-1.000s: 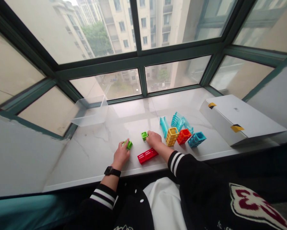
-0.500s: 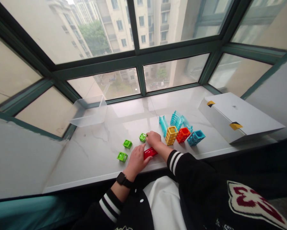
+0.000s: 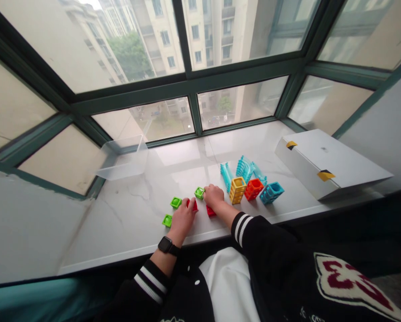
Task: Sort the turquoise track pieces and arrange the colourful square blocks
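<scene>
My left hand is closed around a red plastic block, with the fingers partly covering it. To its left, two small green cube-shaped blocks rest on the sill, one green block behind and another green block nearer the edge. My right hand has its curled fingertips at the right edge of a third green block; the exact grip is partly hidden. Under that hand lies another red piece, mostly covered by the palm and wrist.
Right of my hands stand a yellow block tower, a red tower and a blue tower. Behind them lie translucent turquoise track pieces. A clear plastic bin sits far left, a white box far right. The sill's front edge runs close by.
My left hand has shifted left with a red block, parting it from the red piece that stays under my right hand. The right hand remains at the green block.
</scene>
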Demonstrator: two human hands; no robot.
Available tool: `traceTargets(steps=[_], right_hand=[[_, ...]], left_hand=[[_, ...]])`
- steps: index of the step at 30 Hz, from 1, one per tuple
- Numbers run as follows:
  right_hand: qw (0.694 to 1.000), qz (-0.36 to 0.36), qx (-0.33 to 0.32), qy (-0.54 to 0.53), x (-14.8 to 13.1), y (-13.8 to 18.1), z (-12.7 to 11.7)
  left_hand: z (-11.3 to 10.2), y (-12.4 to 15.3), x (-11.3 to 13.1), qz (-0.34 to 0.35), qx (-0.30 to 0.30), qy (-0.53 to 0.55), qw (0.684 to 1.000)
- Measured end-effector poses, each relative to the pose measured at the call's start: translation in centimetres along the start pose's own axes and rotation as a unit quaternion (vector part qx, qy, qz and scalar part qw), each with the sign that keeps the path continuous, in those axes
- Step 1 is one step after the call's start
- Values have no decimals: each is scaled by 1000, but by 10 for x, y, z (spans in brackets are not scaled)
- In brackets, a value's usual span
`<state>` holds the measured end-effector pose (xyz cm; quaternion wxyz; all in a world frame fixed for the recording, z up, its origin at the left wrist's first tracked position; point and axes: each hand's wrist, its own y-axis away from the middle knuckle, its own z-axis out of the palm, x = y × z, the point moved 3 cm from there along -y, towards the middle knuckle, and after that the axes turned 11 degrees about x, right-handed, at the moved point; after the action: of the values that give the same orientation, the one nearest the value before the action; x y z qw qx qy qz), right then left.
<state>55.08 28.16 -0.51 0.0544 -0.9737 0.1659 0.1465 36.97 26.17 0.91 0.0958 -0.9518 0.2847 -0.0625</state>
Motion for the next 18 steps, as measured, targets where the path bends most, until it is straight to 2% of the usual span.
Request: traceTargets(steps=[3, 6, 12, 18], right_hand=[[1000, 0, 1, -1, -1, 1, 1], [1000, -4, 5, -2, -1, 1, 2], [1000, -14, 6, 1, -1, 2, -1], [1000, -19, -2, 3, -1, 3, -2]], left_hand=[[-18, -17, -20, -52, 33, -22, 998], [-27, -43, -27, -70, 18, -29, 997], [-16, -92, -15, -86, -70, -29, 993], [-11, -106, -14, -79, -120, -20, 989]])
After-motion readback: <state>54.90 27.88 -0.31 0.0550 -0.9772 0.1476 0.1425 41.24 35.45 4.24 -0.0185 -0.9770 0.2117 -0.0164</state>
